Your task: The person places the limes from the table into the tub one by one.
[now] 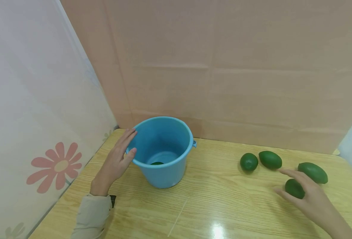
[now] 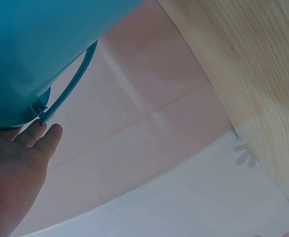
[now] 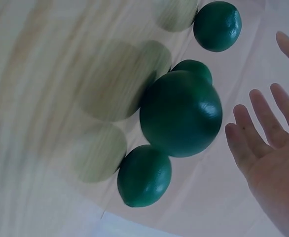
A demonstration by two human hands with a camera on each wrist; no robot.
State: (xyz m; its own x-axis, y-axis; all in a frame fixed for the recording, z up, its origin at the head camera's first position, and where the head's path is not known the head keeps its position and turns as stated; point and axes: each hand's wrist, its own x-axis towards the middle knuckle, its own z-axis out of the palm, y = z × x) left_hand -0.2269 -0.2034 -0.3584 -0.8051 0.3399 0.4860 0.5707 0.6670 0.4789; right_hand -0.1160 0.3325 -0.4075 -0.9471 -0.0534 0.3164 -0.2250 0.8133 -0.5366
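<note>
Blue bucket [image 1: 167, 174] on the desk [image 1: 223, 192], left hand [image 1: 114, 162] resting extended fingers against it, and well to its right the right hand [image 1: 309, 195] hovers, fingers spread, holding nothing, just beside four green fruits [image 1: 314, 173]!

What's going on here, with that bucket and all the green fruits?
A person is using both bare hands at a table. The left hand rests on the rim of the blue bucket. The right hand is open beside one green fruit, not gripping it. Three more fruits lie nearby on the table. Something green is already inside the bucket, mostly hidden by the rim.
</note>
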